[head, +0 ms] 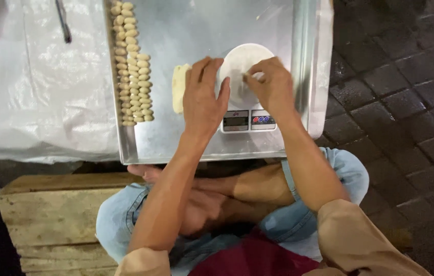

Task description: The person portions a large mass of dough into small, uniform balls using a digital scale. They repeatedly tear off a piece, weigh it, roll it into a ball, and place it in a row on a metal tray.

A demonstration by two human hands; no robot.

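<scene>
Two hands at a small scale on a metal tray, seen from the head view.

One kitchen scale (247,120) is set near the tray's (196,143) front edge. The left hand (202,97) is spread flat beside its white round pan (243,60), over one pale dough slab (178,87) partly hidden beneath it. The right hand (273,84) is pinched on a small dough bit, hardly made out. Many dough pieces (133,66) are rowed along the left edge, too crowded for counting.
</scene>
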